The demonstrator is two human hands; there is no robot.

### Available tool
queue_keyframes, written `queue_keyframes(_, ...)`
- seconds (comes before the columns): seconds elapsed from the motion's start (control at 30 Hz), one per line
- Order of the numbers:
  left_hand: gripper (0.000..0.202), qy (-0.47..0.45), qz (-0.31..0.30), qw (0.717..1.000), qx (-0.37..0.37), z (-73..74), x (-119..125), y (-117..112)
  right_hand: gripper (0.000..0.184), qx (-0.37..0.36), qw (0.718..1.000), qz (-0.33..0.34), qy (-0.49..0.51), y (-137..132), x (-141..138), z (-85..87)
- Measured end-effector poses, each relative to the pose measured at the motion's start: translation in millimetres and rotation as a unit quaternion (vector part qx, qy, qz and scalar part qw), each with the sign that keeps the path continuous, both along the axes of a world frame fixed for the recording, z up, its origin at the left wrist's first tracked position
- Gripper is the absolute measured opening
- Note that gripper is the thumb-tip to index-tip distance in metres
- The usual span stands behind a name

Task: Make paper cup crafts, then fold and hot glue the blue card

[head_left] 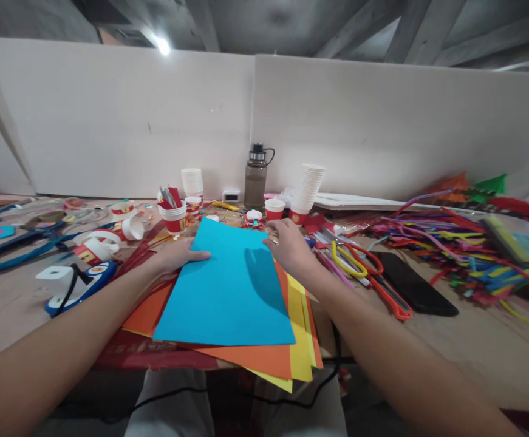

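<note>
A blue sheet of paper lies in front of me on a loose stack of orange sheets and yellow sheets. My left hand grips the blue sheet's left edge, its thumb on top and the fingers mostly hidden underneath. Over the sheet's far right corner, my right hand is curled with thumb and fingertips apart, casting a shadow on the blue surface. Whether those fingertips touch the corner is hard to make out.
Paper cups, a stacked cup tower and a water bottle stand behind the paper. To the right lie scissors, an orange cutter, a black phone and pipe cleaners. A blue-and-white device sits left.
</note>
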State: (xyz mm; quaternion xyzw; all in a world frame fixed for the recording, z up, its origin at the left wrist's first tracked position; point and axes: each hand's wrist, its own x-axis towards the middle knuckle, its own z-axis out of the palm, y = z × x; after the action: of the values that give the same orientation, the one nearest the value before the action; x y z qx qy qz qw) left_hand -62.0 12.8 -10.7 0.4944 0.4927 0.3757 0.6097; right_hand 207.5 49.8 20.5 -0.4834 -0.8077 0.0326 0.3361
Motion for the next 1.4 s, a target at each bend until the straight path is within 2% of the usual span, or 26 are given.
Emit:
queue_keyframes(0.1, 0.058, 0.104, -0.004, 0.993, 0.049, 0.2, 1, 2, 0.007, -0.002, 0.997, 0.078, 0.028, -5, -9, -2.8)
queue_keyframes(0.17, 0.060, 0.237, 0.035, 0.967, 0.090, 1.6, 0, 2, 0.007, -0.028, 0.994, 0.106, 0.027, -8, -12, -3.8)
queue_keyframes(0.23, 0.063, 0.389, 0.104, 0.905, 0.136, 4.6, -3, 0, 0.008, -0.055, 0.991, 0.119, 0.025, -11, -14, -3.2)
queue_keyframes(0.3, 0.063, 0.499, 0.170, 0.826, 0.199, 8.6, -5, -4, 0.012, -0.071, 0.989, 0.128, 0.027, -13, -14, -1.7)
queue_keyframes(0.37, 0.056, 0.533, 0.197, 0.772, 0.284, 11.3, -1, -8, 0.022, -0.072, 0.985, 0.152, 0.025, -17, -16, -1.6)
queue_keyframes(0.4, 0.053, 0.528, 0.187, 0.761, 0.327, 11.1, 2, -11, 0.029, -0.073, 0.983, 0.168, 0.017, -19, -17, -3.1)
queue_keyframes(0.47, 0.051, 0.506, 0.119, 0.764, 0.383, 6.1, 13, -15, 0.044, -0.088, 0.976, 0.200, -0.025, -24, -21, -10.1)
queue_keyframes(0.5, 0.054, 0.504, 0.064, 0.769, 0.388, 1.4, 18, -17, 0.053, -0.102, 0.969, 0.216, -0.062, -26, -23, -15.6)
queue_keyframes(0.57, 0.064, 0.518, -0.036, 0.774, 0.361, -10.4, 28, -20, 0.070, -0.130, 0.949, 0.244, -0.151, -29, -28, -28.2)
queue_keyframes(0.63, 0.075, 0.533, -0.091, 0.766, 0.347, -21.1, 33, -22, 0.077, -0.127, 0.932, 0.256, -0.221, -32, -31, -39.3)
queue_keyframes(0.73, 0.081, 0.543, -0.106, 0.761, 0.338, -27.7, 32, -23, 0.079, -0.112, 0.926, 0.252, -0.260, -34, -33, -46.2)
queue_keyframes(1.1, 0.088, 0.551, -0.102, 0.770, 0.305, -25.8, 30, -23, 0.086, -0.141, 0.930, 0.211, -0.265, -26, -21, -43.3)
queue_keyframes(1.2, 0.086, 0.533, -0.095, 0.780, 0.312, -25.2, 29, -25, 0.086, -0.151, 0.936, 0.180, -0.263, -23, -16, -44.6)
queue_keyframes(1.27, 0.085, 0.528, -0.089, 0.783, 0.317, -23.3, 29, -27, 0.087, -0.157, 0.945, 0.132, -0.254, -22, -14, -43.8)
queue_keyframes(1.33, 0.085, 0.536, -0.063, 0.778, 0.322, -20.0, 30, -28, 0.086, -0.118, 0.962, 0.087, -0.229, -23, -17, -41.2)
queue_keyframes(1.4, 0.083, 0.546, -0.023, 0.763, 0.346, -16.8, 33, -28, 0.083, -0.033, 0.977, 0.076, -0.194, -27, -23, -38.1)
